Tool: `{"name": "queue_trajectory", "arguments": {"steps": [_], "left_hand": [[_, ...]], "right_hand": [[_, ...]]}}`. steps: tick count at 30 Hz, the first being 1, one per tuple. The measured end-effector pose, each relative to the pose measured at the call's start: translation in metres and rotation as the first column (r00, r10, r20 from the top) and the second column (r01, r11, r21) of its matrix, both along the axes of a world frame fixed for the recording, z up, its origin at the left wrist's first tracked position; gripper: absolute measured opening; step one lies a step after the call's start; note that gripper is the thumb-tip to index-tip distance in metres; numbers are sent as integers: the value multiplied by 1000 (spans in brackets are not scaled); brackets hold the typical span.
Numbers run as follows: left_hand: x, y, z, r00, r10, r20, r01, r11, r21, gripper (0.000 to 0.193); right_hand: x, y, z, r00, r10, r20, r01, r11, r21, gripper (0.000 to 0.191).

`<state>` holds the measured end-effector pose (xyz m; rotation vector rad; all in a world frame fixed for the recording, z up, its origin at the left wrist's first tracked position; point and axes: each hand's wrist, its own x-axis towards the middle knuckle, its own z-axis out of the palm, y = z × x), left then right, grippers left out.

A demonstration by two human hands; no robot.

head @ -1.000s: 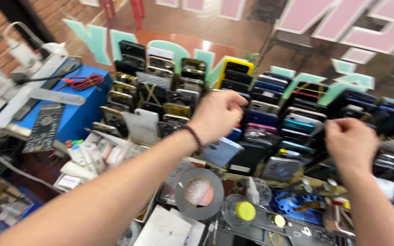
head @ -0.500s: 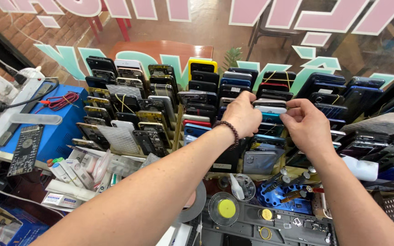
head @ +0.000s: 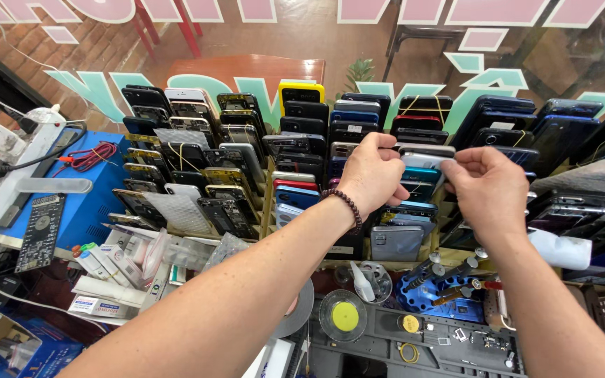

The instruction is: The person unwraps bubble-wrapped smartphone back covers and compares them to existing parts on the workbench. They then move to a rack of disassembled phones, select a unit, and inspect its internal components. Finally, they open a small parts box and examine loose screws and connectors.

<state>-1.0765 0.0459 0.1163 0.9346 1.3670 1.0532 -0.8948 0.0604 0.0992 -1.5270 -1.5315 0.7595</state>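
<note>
A wooden rack holds several rows of upright phones and phone backs in front of a shop window. Both of my hands reach into its middle columns. My left hand, with a dark bead bracelet at the wrist, pinches the left end of a silver-edged phone that stands in the rack. My right hand grips the same phone's right end with its fingers curled. A teal phone shows just below, between the two hands.
A blue box with red wires and a dark circuit board stands at the left. Small white cartons lie below it. Near me are a black work mat, a yellow disc and a blue screwdriver stand.
My hands were apart a second ago, the right one lower. Both have risen and come together on one phone in the rack's middle. My view has shifted closer to the rack.
</note>
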Motion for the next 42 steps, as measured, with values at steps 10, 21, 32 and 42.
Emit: {"name": "queue_trajectory", "arguments": {"steps": [10,21,32,42], "left_hand": [[0,5,-2,992,22,-126,-26,999,-34,63],[33,-2,27,770,241,-590,-19,934,357,121],[13,-2,46,991,101,-87,-49,884,464,84],[-48,-87,26,634,-313,707,211,950,231,37]], "right_hand": [[13,21,-1,960,242,-140,-231,969,91,30],[-10,7,76,976,213,-44,-193,941,279,17],[-26,-18,135,919,389,-69,-369,907,203,45],[-33,-72,88,813,460,-357,-561,782,-273,78]]}}
